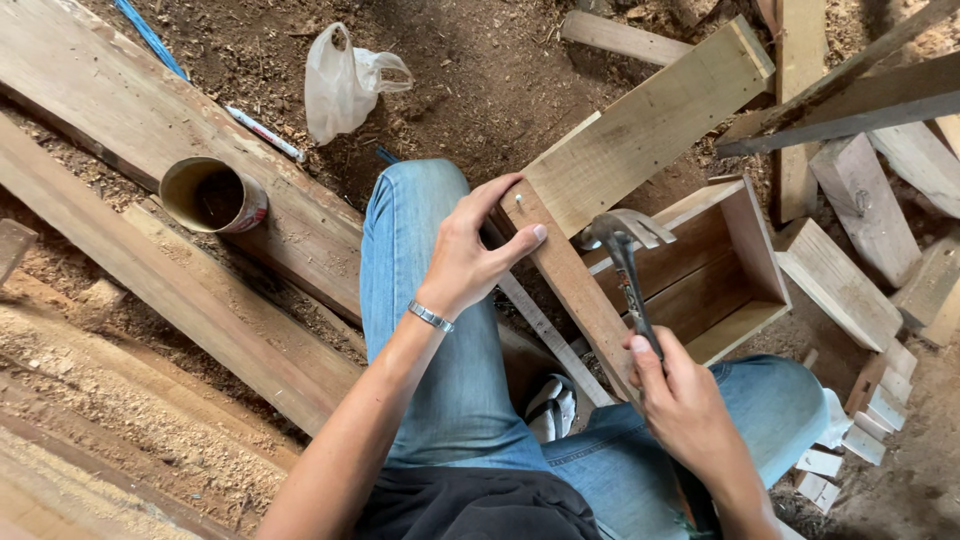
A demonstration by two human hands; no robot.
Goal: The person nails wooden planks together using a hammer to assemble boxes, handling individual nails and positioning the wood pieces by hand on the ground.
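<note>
Wooden slat (570, 280) rests across your knee, your left hand (470, 262) pinching its nailed end, your right hand (680, 395) clenched on the claw hammer (622, 262); a glancing blow could catch your thumb.

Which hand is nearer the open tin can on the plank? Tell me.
Left. The left hand grips the end of the wooden strip, to the right of the tin can. The right hand holds the hammer farther right, beyond the strip.
</note>
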